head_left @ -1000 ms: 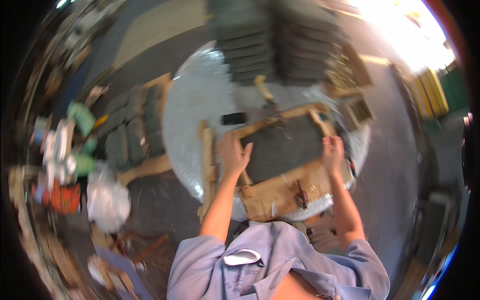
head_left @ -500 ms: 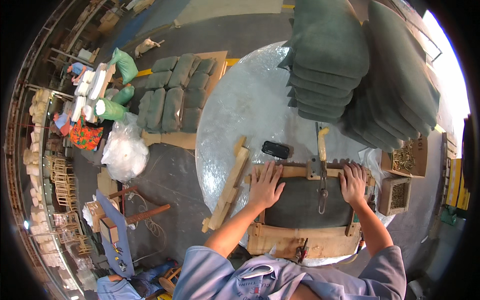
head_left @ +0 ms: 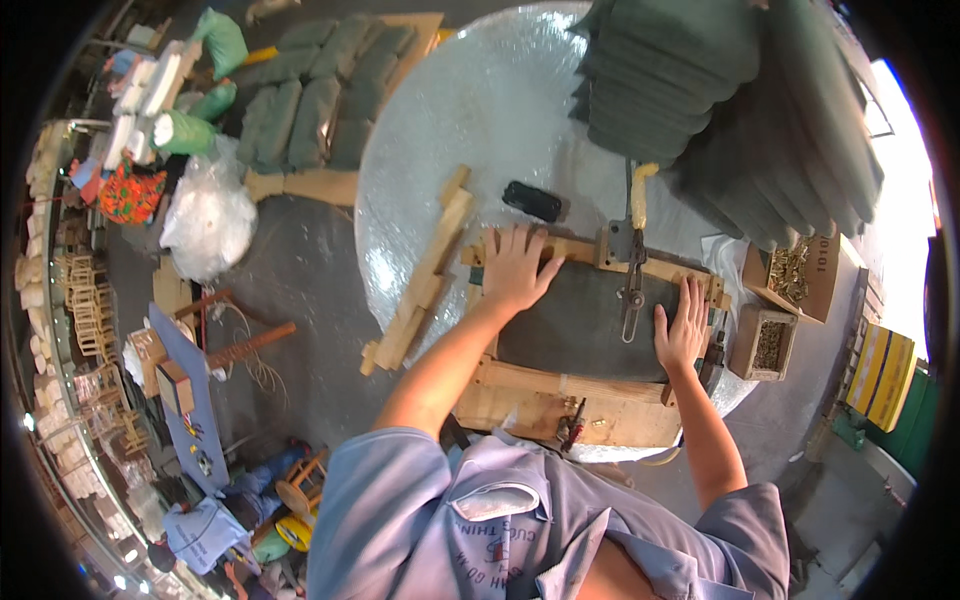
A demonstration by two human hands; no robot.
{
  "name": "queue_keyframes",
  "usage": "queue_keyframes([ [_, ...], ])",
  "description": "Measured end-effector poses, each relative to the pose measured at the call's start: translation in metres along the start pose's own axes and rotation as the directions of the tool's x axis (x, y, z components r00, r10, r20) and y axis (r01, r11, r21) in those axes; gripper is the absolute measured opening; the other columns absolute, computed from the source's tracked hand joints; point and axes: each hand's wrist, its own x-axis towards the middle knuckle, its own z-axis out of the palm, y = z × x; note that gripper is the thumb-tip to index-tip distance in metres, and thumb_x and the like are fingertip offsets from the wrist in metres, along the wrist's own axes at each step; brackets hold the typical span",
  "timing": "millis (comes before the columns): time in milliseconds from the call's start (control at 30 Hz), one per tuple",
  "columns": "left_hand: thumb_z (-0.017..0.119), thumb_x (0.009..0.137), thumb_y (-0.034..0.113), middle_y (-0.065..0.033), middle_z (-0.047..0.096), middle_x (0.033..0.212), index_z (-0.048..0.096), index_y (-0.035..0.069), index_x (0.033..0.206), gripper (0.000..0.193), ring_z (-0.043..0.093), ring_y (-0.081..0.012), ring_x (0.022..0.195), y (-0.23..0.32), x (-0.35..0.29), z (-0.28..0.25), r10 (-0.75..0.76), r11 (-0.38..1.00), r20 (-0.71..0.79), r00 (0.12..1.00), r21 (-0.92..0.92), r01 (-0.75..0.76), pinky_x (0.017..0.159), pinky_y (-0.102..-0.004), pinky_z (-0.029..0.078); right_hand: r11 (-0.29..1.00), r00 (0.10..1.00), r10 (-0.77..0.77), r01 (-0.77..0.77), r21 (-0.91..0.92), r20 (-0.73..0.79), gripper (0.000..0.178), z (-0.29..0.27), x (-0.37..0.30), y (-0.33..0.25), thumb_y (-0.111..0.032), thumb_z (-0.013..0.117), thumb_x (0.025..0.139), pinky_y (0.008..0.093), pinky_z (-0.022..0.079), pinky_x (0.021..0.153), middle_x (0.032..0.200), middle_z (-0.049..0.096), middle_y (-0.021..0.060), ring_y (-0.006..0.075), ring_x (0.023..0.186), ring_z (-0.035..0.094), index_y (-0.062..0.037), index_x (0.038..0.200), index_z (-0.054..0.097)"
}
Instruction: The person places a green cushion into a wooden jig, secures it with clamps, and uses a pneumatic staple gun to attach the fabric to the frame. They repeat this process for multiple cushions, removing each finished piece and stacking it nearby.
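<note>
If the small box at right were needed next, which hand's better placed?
Probably the right hand: it rests on the frame, nearest the small box. The left hand is at the frame's left end, farther away.

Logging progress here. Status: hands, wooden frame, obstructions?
Left hand open on wooden frame. Right hand open at its right end. Metal clamp between hands, over dark panel.

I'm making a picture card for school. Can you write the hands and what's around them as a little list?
Left hand: open, fingers over the wooden frame
Right hand: open, at the frame's right end
Between: dark panel, metal tool
Left: wooden strips
Beyond: black rectangular object, dark cushions
Right: cardboard box
</note>
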Motion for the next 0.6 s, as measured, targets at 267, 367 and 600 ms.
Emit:
queue_keyframes([
  [267, 0.055, 0.108, 0.053, -0.0193, 0.056, 0.151, 0.061, 0.009, 0.147, 0.059, 0.046, -0.0422, 0.147, -0.001, -0.01, 0.011, -0.036, 0.997, 0.136, 0.99, 0.075, 0.026, 0.12, -0.0755, 0.026, 0.995, 1.0, -0.011, 0.013, -0.098, 0.013, 0.07, 0.01, -0.002, -0.003, -0.044, 0.057, 0.107, 0.0553, 0.021, 0.133, 0.175, 0.036, 0.0185, 0.0408, 0.164, 0.028, -0.0157, 0.169, 0.041],
  [367, 0.057, 0.108, 0.049, -0.0186, 0.057, 0.152, 0.06, 0.01, 0.148, 0.057, 0.046, -0.0407, 0.147, -0.001, -0.009, 0.013, -0.046, 0.999, 0.077, 0.996, 0.007, 0.046, 0.122, -0.0737, 0.026, 0.995, 0.997, 0.063, -0.066, 0.073, 0.048, 0.067, 0.007, 0.012, 0.003, -0.043, 0.061, 0.107, 0.0512, 0.025, 0.132, 0.173, 0.039, 0.0176, 0.0393, 0.162, 0.033, -0.017, 0.166, 0.045],
  [600, 0.066, 0.103, 0.037, -0.0243, 0.052, 0.158, 0.057, 0.008, 0.151, 0.057, 0.044, -0.0433, 0.151, -0.021, -0.069, -0.042, -0.136, 0.988, -0.136, 0.981, -0.085, 0.125, 0.125, -0.0698, 0.026, 0.291, 0.878, 0.357, -0.427, 0.856, 0.317, 0.063, -0.039, 0.174, -0.104, -0.053, 0.065, 0.108, 0.042, 0.051, 0.101, 0.139, 0.068, 0.0095, 0.0256, 0.118, 0.065, -0.0037, 0.148, 0.062],
])
